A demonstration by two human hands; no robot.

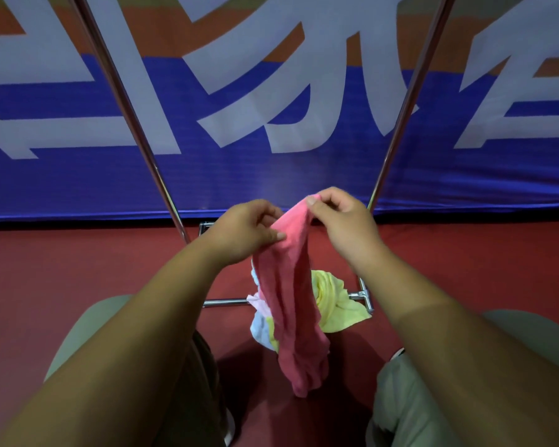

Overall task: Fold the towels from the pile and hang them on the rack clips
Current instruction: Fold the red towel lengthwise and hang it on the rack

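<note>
Soft pink towel (288, 301), pinched, both hands, hanging crumpled

Blue banner (271, 179), white characters; red floor (78, 262).

A pink towel (291, 311) hangs bunched lengthwise, its top edge pinched by the left hand (242, 232) and right hand (339, 221). Behind it, a crumpled pile (331, 304) of yellow, pale blue and light pink towels lies on the floor (78, 269), across the metal rack's (226, 302) base bar.
</note>
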